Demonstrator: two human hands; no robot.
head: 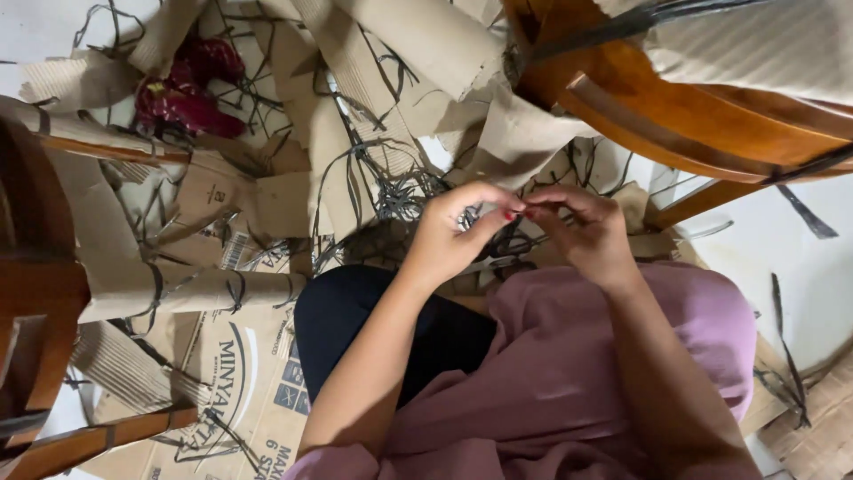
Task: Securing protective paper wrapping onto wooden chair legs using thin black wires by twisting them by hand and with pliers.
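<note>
At the far left a dark wooden chair frame (35, 267) stands wrapped in brown cardboard (178, 289) bound with black strap, and a flattened printed carton (240, 382) lies on the floor beside it. Farther off, a red crumpled bag (187, 93) sits among torn cardboard and loose black strapping (400, 191). Toward the middle, the left hand (453, 231) rises from a bare forearm that comes up from the near edge, crossing a dark trouser leg (355, 320). Its fingers curl inward, thumb and forefinger pinched almost closed on a thin black strap (520, 213) right at the fingertips. That strap lies between the two hands, its short visible length running roughly left to right; its ends are lost in the tangle beneath, so where it leads cannot be told. The right hand (582, 231) meets the left from the other side, fingertips touching or nearly touching, and it too is pinched nearly shut on the same strap. Both hands are equally close to it, knuckles turned up, wrists bent toward each other above the lap. The right forearm crosses a mauve garment (569, 373). Far right, a polished wooden chair rail (693, 124) curves overhead, with more straps lying on the pale floor (800, 267).
</note>
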